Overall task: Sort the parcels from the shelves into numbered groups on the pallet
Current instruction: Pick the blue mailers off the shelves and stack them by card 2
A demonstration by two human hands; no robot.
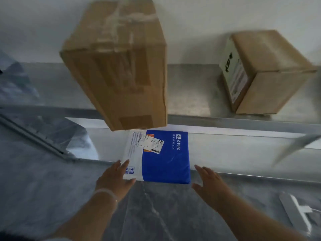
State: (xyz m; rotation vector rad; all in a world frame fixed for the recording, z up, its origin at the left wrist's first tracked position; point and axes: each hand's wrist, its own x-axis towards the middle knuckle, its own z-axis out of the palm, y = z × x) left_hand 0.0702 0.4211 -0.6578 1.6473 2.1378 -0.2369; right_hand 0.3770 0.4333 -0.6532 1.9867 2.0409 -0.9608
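Left hand (114, 178) flat-fingered on, right hand (208, 181) spread open beside, flat blue-and-white parcel (166, 159), long axis toward wall (191, 23)

The left hand (112, 178) rests straight fingers on the near left corner of the parcel (166, 162). The right hand (208, 183) hovers spread just right of it. A big box (118, 66) and a small box (264, 72) stand farther back.
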